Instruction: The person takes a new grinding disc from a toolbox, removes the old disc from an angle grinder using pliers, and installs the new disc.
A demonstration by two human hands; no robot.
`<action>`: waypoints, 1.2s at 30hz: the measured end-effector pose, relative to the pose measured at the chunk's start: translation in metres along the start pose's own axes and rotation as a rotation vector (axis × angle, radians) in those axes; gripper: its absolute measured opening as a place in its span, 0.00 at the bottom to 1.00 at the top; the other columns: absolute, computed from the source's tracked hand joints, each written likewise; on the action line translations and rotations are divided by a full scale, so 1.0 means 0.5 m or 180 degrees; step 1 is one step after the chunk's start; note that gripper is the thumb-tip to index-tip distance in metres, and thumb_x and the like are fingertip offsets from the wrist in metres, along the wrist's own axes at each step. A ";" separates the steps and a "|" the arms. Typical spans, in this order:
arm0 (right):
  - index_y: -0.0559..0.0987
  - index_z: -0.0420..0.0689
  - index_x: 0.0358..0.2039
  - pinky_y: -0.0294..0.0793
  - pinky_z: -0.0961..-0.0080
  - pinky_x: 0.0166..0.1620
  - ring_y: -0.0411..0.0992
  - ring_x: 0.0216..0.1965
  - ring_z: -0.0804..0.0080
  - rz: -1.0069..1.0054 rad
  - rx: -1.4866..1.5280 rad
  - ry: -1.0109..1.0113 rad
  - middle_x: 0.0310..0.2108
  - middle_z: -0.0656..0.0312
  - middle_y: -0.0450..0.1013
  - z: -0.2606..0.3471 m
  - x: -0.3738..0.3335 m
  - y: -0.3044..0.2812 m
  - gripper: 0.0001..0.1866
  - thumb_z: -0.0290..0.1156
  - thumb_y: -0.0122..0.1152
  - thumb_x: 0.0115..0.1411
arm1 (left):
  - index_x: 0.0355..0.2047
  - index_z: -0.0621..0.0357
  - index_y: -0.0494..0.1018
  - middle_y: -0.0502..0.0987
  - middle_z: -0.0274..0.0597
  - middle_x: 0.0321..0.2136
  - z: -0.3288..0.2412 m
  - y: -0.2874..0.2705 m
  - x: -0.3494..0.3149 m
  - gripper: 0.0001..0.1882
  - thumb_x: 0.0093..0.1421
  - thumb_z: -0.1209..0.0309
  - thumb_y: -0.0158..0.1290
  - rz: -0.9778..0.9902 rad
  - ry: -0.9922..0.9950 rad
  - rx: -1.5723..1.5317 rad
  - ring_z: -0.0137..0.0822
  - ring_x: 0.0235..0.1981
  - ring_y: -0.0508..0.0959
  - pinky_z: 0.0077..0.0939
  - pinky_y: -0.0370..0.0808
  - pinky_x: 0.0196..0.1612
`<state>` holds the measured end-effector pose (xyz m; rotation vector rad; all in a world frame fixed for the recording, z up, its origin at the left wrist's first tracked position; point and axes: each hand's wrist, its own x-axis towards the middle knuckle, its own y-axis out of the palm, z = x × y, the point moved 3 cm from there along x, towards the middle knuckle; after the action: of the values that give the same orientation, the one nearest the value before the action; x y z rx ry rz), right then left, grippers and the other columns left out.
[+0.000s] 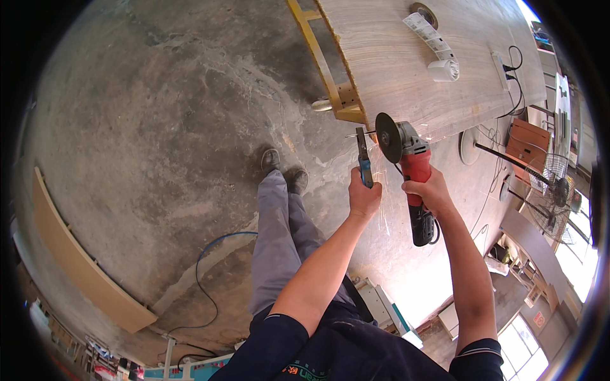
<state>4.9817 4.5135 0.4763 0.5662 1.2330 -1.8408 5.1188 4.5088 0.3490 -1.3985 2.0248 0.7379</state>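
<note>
My right hand (434, 192) is wrapped round a red and black angle grinder (417, 170). Its dark disc (386, 141) faces left, and sparks (381, 190) fly below it. In my left hand (366, 198) is a pair of pliers (363, 151) with blue on the handles, pointing away from me. A thin metal rod (352, 136) sits crosswise at the jaws, and its right end reaches the disc. Whether the disc touches it exactly is too small to tell. Both hands are just off the near corner of a wood-grain tabletop (406, 95).
Yellow framing (314, 51) runs along the table's left side. On top lie a paper roll (445, 70), a tape roll (424, 14) and a power strip (502, 68) with plugged cords. A fan (559, 192) stands right. A blue hose (202, 254) crosses the concrete floor; a long board (89, 260) lies left.
</note>
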 end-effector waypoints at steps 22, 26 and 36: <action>0.73 0.40 0.32 0.63 0.79 0.21 0.65 0.19 0.78 -0.0032 0.0246 -0.0065 0.22 0.65 0.69 0.004 -0.023 -0.002 0.18 0.30 0.65 0.38 | 0.32 0.60 0.62 0.64 0.32 0.20 -0.001 -0.007 -0.006 0.11 0.47 0.79 0.48 0.0078 -0.0040 0.0010 0.25 0.22 0.65 0.22 0.64 0.26; 0.73 0.40 0.31 0.64 0.79 0.22 0.65 0.20 0.78 -0.0057 0.0228 0.0025 0.22 0.66 0.69 0.034 -0.031 -0.029 0.18 0.30 0.65 0.37 | 0.36 0.59 0.63 0.65 0.36 0.18 0.016 -0.016 0.005 0.15 0.46 0.76 0.49 0.0081 -0.0012 -0.0063 0.30 0.20 0.65 0.26 0.65 0.26; 0.73 0.41 0.32 0.65 0.80 0.23 0.66 0.20 0.78 0.0078 0.0237 -0.0062 0.22 0.65 0.69 0.008 -0.008 -0.010 0.18 0.29 0.65 0.37 | 0.38 0.60 0.63 0.64 0.37 0.16 0.024 -0.010 0.004 0.17 0.45 0.74 0.49 0.0070 0.0172 -0.0039 0.32 0.19 0.65 0.29 0.65 0.25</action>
<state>4.9801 4.5122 0.4834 0.6003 1.1438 -1.8737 5.1246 4.5145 0.3388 -1.4197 2.0835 0.7304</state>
